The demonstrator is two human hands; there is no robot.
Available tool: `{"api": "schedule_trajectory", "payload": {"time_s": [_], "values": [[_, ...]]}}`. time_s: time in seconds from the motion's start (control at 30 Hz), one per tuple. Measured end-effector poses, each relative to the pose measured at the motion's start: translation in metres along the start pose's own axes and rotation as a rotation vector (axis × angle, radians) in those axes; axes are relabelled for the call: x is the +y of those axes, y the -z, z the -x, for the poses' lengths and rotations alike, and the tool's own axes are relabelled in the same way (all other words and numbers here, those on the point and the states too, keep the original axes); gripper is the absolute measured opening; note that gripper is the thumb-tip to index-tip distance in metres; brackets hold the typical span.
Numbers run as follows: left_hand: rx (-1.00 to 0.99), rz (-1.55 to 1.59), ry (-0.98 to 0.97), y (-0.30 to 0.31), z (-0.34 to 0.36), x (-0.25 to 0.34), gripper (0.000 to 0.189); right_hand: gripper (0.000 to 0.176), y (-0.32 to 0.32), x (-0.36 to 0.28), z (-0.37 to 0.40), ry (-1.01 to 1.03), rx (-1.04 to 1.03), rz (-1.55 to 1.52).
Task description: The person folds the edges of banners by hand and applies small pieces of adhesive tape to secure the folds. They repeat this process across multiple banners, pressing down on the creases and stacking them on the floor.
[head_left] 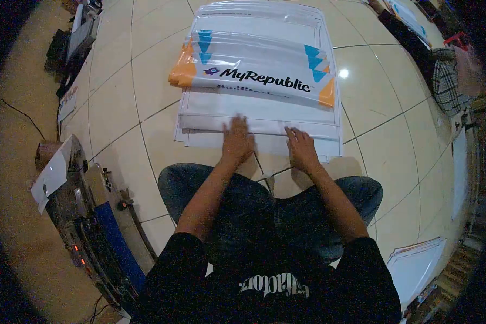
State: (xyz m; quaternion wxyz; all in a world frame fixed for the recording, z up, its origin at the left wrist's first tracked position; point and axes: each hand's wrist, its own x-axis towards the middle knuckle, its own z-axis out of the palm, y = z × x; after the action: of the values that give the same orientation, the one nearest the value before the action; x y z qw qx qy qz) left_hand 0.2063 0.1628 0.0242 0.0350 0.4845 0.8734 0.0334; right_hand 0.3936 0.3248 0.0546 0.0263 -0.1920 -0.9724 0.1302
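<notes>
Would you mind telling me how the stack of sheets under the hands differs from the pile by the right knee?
The stack shows a MyRepublic print with orange and blue corners; the pile looks plain white. The left hand and right hand rest flat on the stack's near edge, while the pile lies untouched. Both lie flat on the tiled floor.

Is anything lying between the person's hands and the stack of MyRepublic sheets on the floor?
Nothing visible does. The left hand and the right hand both lie flat, palms down, directly on the near edge of the stack of MyRepublic sheets. No other object sits on that edge.
</notes>
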Motion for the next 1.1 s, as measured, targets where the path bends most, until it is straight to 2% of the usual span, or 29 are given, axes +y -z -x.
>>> {"api": "schedule_trajectory", "payload": {"time_s": [0.03, 0.1, 0.13, 0.2, 0.23, 0.27, 0.3, 0.33, 0.37, 0.43, 0.5, 0.53, 0.6, 0.63, 0.7, 0.73, 0.8, 0.87, 0.97, 1.0, 1.07, 1.1], "values": [[-0.007, 0.006, 0.008, -0.003, -0.002, 0.009, 0.065, 0.066, -0.006, 0.001, 0.013, 0.005, -0.011, 0.001], [-0.14, 0.137, -0.324, 0.0, -0.004, 0.027, 0.067, 0.075, -0.017, 0.001, 0.039, 0.129, -0.051, -0.336], [-0.143, 0.14, -0.323, -0.004, -0.004, 0.029, 0.067, 0.075, -0.022, -0.002, 0.046, 0.127, -0.055, -0.337], [-0.062, 0.171, -0.271, -0.01, -0.01, 0.034, 0.067, 0.073, -0.017, -0.018, 0.047, 0.305, -0.243, -0.41], [-0.101, 0.14, -0.184, -0.009, -0.012, 0.035, 0.069, 0.073, -0.011, -0.024, 0.044, 0.295, -0.24, -0.409], [-0.104, 0.141, -0.194, -0.007, -0.011, 0.033, 0.069, 0.073, -0.001, -0.033, 0.038, 0.309, -0.34, -0.414], [-0.082, 0.091, -0.086, -0.005, -0.009, 0.027, 0.069, 0.073, 0.004, -0.041, 0.035, 0.325, -0.442, -0.42], [-0.056, 0.041, 0.026, -0.003, -0.008, 0.02, 0.069, 0.073, 0.003, -0.048, 0.032, 0.322, -0.44, -0.42], [-0.054, 0.04, 0.025, -0.002, -0.007, 0.011, 0.069, 0.067, 0.0, -0.055, 0.029, 0.317, -0.46, -0.405], [-0.065, 0.046, 0.163, -0.003, -0.004, -0.005, 0.073, 0.062, -0.014, -0.053, 0.028, 0.312, -0.47, -0.394], [-0.072, 0.045, 0.165, -0.002, -0.003, -0.008, 0.075, 0.041, -0.037, -0.047, 0.026, 0.334, -0.447, -0.417], [-0.08, 0.053, 0.171, -0.003, -0.004, -0.005, 0.077, 0.041, -0.039, -0.042, 0.027, 0.326, -0.433, -0.42], [-0.076, 0.076, 0.074, -0.011, -0.006, 0.004, 0.078, 0.027, -0.026, -0.038, 0.026, 0.244, -0.373, -0.752], [-0.074, 0.106, -0.006, -0.016, -0.01, 0.008, 0.079, 0.027, -0.019, -0.034, 0.027, 0.237, -0.361, -0.756], [-0.054, 0.118, -0.042, -0.016, -0.017, 0.027, 0.08, 0.027, 0.023, -0.035, 0.028, 0.133, -0.083, -0.773], [-0.034, 0.134, -0.068, -0.016, -0.018, 0.039, 0.081, 0.027, 0.036, -0.03, 0.029, 0.129, -0.085, -0.783], [-0.006, 0.172, -0.116, -0.025, -0.025, 0.063, 0.082, 0.029, 0.061, -0.017, 0.029, 0.088, 0.037, -0.779], [-0.009, 0.162, -0.171, -0.045, -0.035, 0.093, 0.083, 0.032, 0.093, -0.003, 0.036, 0.037, 0.017, -0.746], [0.057, 0.225, -0.298, -0.007, -0.034, 0.158, 0.082, 0.027, 0.12, 0.024, 0.051, -0.121, 0.269, -0.829], [0.046, 0.22, -0.303, -0.016, -0.037, 0.178, 0.082, 0.027, 0.135, 0.033, 0.055, -0.13, 0.27, -0.838], [0.06, 0.116, -0.23, -0.035, -0.044, 0.215, 0.08, 0.027, 0.16, 0.053, 0.063, -0.264, 0.412, -0.88], [-0.034, 0.234, -0.222, -0.021, -0.046, 0.232, 0.076, 0.025, 0.161, 0.066, 0.07, -0.28, 0.491, -0.939]]}}
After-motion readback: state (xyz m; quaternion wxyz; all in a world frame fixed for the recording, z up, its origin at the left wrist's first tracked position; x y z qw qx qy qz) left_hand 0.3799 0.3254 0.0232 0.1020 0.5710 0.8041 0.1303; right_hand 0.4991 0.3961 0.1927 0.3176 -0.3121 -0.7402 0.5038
